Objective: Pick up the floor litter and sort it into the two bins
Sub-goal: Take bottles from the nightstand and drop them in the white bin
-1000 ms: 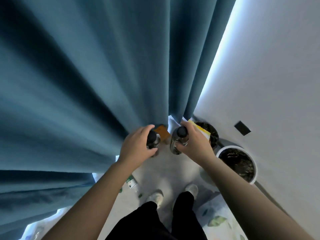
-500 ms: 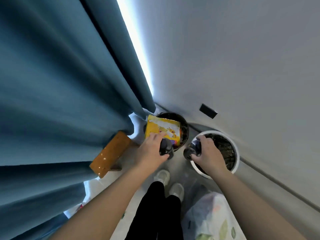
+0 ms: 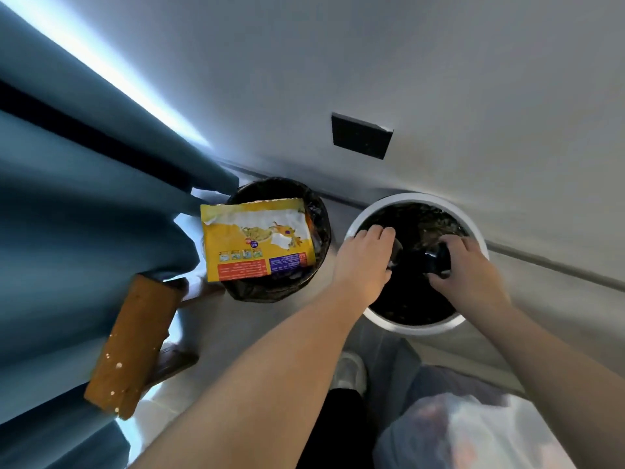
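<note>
Right hand: the right hand [image 3: 468, 265] is closed around the dark cap end of a bottle [image 3: 438, 264], held over the open mouth of the white-rimmed bin [image 3: 416, 328].
Left hand: the left hand [image 3: 363, 262] is also curled around a bottle [image 3: 395, 253], of which only a sliver of clear body shows past the fingers; it hangs over the left side of the same bin.
Handling: the bottles look like light, stiff plastic with smooth sides that could slip, so a grip at the cap or neck, as here, seems the safe hold. Whether they are empty cannot be told.
Look of the bottles: dark round caps and clear bodies, mostly hidden by the hands and lost against the black liner below.
White-rimmed bin: on the right, near the wall, lined in black.
Dark bin: the dark bin [image 3: 318, 211] stands just left of it, with a yellow snack packet [image 3: 257, 242] lying across its mouth.
Further out: a brown wooden block [image 3: 132, 346] sits at left by the blue curtain [image 3: 84, 211]; a pale plastic bag [image 3: 473, 431] lies near, at lower right.
Step in hand: likely dropping both bottles into the white-rimmed bin.
</note>
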A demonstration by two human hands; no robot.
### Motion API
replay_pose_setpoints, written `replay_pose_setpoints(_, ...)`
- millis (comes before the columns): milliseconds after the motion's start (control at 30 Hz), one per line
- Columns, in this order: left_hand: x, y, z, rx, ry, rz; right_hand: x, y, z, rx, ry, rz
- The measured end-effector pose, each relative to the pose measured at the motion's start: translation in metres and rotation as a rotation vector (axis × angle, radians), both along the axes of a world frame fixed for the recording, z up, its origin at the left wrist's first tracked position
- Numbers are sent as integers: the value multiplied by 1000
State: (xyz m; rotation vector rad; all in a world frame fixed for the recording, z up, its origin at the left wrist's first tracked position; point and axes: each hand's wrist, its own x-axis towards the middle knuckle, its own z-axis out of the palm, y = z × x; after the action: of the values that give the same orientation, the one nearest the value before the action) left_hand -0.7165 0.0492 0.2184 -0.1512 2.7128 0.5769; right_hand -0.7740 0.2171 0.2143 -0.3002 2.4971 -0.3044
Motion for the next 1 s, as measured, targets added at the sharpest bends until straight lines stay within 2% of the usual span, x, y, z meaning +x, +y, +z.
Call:
replay_pose_setpoints(200, -25, 15, -73, -115, -69, -162, -14, -2, -72, 2, -4, 69)
replay_pose_setpoints(333, -35, 25, -117, -184, -126, -176, -18, -5, -117, 25, -4, 85)
replay_pose_setpoints(533, -44, 31, -166, -186, -168, -128, -24, -7, -169, 98, 24, 58)
replay_pose_setpoints(800, -50, 30, -190, -214, -270, -121, -22, 2, -199, 132, -13, 16)
replay_pose_setpoints(1000, -50, 32, -173, -243, -259, -94, -17, 1, -189, 127, -40, 7)
